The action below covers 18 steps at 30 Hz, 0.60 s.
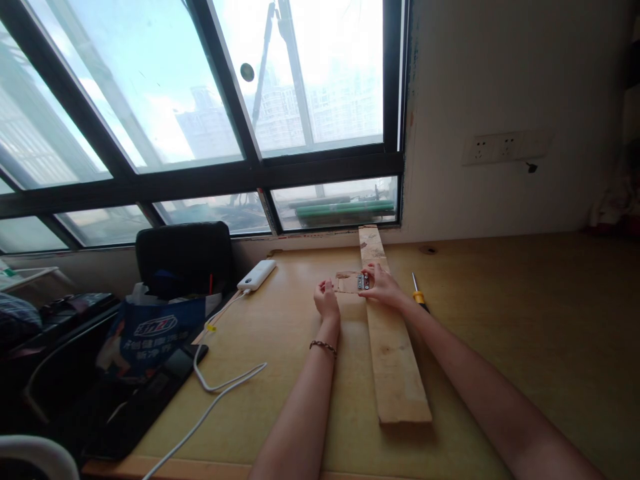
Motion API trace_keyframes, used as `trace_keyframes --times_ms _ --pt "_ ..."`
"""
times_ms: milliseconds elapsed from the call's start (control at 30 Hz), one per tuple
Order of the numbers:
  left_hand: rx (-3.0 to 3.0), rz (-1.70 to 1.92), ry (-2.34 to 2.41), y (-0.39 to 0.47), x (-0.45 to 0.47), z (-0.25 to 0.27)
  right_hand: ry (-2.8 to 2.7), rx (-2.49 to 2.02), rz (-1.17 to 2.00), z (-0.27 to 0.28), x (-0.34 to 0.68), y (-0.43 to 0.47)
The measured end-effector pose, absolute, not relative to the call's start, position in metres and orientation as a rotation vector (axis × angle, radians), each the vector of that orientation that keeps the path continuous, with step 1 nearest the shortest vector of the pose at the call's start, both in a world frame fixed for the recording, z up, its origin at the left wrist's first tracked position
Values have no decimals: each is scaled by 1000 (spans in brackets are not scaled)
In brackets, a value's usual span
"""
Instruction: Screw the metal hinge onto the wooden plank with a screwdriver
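A long wooden plank (400, 373) lies lengthwise on the table. Across its far half, a small thin wooden piece (346, 283) sticks out to the left, with a small silver metal hinge (363, 281) at its right end. My right hand (384, 288) grips the hinge by its two edges, over the plank. Just beyond the left end of the small piece, my left hand (327, 301) is closed in a pinch; what its fingertips hold is too small to make out. A screwdriver (418, 295) with a yellow and black handle lies right of the plank.
A white power bank (257, 275) with a white cable (227, 387) lies on the table's (300, 407) left side. Past the left edge stand a black chair (184, 257) and a blue bag (150, 340). Window and wall bound the far side; sockets (505, 147) are on the wall.
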<state>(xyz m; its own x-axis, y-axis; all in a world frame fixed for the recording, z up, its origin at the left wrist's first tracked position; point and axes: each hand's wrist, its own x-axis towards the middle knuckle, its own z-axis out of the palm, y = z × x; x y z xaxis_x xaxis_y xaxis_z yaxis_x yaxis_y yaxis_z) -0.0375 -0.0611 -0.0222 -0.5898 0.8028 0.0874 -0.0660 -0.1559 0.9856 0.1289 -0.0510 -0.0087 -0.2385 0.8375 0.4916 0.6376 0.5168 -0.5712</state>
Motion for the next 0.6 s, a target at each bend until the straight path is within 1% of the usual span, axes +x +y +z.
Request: trace_keyframes --times_ms 100,200,267,433,600 --pt "1318 1925 1655 -76 -33 -12 -1975 -1206 318 -7 129 -53" --pt "1760 1770 1704 -95 -17 -5 -1965 -1207 324 -6 129 -54" --pt "1876 1631 1788 -102 -7 -5 -1960 -1198 334 -6 128 -54" --pt "1740 1483 1824 -96 -6 -16 -1934 -1168 364 -8 127 -53" --pt "1554 1497 1630 -84 -15 -24 -1920 -1177 376 -8 127 -52"
